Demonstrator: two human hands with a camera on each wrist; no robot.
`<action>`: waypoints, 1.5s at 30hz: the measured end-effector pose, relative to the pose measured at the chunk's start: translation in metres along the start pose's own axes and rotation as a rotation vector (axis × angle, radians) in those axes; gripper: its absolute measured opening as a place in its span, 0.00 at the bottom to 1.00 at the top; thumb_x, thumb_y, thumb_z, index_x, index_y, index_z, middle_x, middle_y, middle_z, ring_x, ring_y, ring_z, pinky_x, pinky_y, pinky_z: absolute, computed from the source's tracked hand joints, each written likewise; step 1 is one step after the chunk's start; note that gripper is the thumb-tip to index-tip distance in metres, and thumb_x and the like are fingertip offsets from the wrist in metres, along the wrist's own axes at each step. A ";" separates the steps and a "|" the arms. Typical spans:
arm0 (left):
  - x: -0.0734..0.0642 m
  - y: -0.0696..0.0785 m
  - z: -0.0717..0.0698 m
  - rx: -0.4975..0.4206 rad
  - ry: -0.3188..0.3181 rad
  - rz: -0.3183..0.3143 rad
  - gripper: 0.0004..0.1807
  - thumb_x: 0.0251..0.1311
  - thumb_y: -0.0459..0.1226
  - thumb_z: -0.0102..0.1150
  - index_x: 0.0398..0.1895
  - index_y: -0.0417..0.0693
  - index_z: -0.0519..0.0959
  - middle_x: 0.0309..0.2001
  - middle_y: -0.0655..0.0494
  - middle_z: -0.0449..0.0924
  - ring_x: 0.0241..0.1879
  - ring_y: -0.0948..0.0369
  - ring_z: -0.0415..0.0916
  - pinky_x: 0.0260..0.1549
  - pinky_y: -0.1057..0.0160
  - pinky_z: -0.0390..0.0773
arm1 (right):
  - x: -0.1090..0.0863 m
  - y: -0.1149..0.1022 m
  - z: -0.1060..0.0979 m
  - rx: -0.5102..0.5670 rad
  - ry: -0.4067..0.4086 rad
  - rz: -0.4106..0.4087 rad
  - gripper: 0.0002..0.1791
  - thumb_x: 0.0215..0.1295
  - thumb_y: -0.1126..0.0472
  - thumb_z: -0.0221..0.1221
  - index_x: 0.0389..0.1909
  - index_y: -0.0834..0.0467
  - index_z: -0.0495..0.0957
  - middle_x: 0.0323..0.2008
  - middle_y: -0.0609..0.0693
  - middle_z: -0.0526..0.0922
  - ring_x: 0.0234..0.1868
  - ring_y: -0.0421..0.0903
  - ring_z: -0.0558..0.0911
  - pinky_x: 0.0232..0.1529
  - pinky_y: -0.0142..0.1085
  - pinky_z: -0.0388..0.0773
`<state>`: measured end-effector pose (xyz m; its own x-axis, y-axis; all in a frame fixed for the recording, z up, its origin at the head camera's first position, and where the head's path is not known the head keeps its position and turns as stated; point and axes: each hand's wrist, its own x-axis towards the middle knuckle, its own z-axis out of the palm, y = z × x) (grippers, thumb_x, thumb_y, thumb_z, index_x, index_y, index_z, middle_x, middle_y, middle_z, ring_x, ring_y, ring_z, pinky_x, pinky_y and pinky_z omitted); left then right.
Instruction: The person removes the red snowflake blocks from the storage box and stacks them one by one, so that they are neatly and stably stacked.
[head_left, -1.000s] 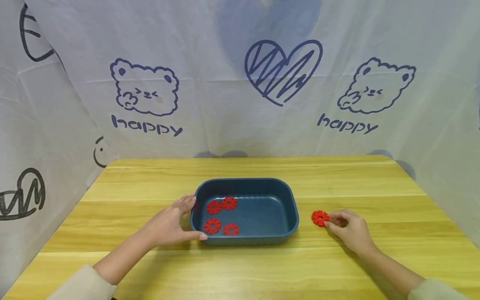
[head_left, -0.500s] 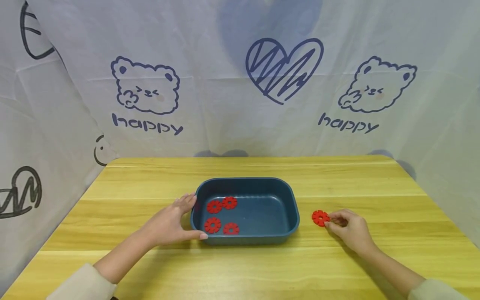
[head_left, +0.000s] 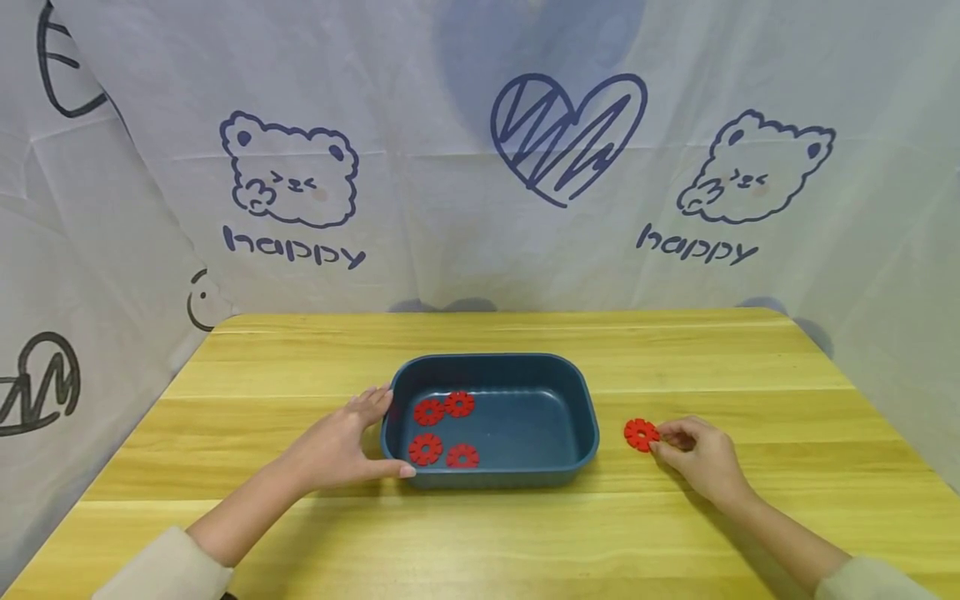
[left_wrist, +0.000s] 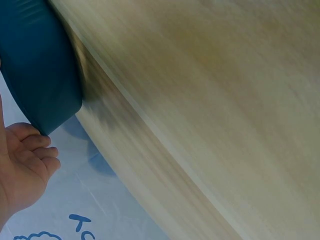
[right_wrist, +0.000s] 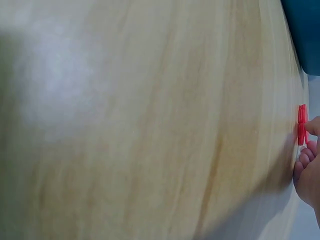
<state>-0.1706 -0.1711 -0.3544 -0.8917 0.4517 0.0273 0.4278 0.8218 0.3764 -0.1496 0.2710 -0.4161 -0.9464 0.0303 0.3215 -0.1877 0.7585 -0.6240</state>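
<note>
On the table stands a dark blue rectangular plastic tub (head_left: pixel 517 477) with rounded corners. My left hand (head_left: pixel 337 446) holds its left end, the thumb at the front rim and the fingertips at the left side. In the left wrist view, the curled fingers (left_wrist: pixel 37 145) meet the rim of the tub (left_wrist: pixel 42 65). Several red notched plastic discs (head_left: pixel 426 449) with holes in the middle lie flat inside, toward its left. Right of the tub, my right hand (head_left: pixel 701 458) pinches another red notched disc (head_left: pixel 639 435) by its right edge, close over the table; the right wrist view shows it edge-on.
The yellow wood-grain table (head_left: pixel 480 542) extends around the tub on all sides. A white cloth (head_left: pixel 435 217) printed with bears, a heart and the word "happy" hangs behind the table and along both sides.
</note>
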 end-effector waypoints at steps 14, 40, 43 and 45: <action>0.000 0.001 -0.003 -0.011 -0.008 -0.005 0.58 0.41 0.67 0.61 0.67 0.35 0.60 0.70 0.41 0.56 0.68 0.38 0.53 0.58 0.38 0.64 | 0.002 -0.003 -0.003 -0.012 -0.034 0.029 0.09 0.49 0.68 0.66 0.32 0.67 0.82 0.28 0.53 0.82 0.26 0.28 0.73 0.28 0.24 0.75; 0.001 0.001 -0.002 -0.006 -0.012 0.001 0.58 0.40 0.67 0.61 0.67 0.34 0.60 0.70 0.41 0.56 0.68 0.38 0.53 0.58 0.38 0.64 | 0.003 -0.006 -0.008 0.037 -0.047 0.089 0.13 0.50 0.66 0.67 0.35 0.69 0.81 0.30 0.57 0.83 0.27 0.26 0.73 0.29 0.23 0.75; 0.001 0.001 -0.002 -0.008 -0.013 -0.001 0.58 0.40 0.67 0.62 0.67 0.34 0.60 0.70 0.41 0.56 0.68 0.38 0.53 0.58 0.38 0.64 | 0.006 -0.011 -0.012 0.047 -0.054 0.091 0.13 0.53 0.66 0.65 0.38 0.70 0.80 0.32 0.58 0.83 0.28 0.26 0.73 0.31 0.22 0.75; 0.001 0.001 -0.003 -0.009 -0.012 -0.001 0.58 0.40 0.67 0.62 0.66 0.34 0.60 0.70 0.41 0.56 0.68 0.38 0.53 0.58 0.38 0.64 | 0.010 -0.015 -0.015 0.047 -0.040 0.078 0.13 0.55 0.66 0.63 0.39 0.70 0.80 0.33 0.59 0.83 0.30 0.25 0.73 0.32 0.21 0.75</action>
<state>-0.1711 -0.1710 -0.3515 -0.8902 0.4553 0.0165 0.4260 0.8189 0.3847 -0.1524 0.2693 -0.3928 -0.9683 0.0611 0.2422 -0.1242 0.7235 -0.6790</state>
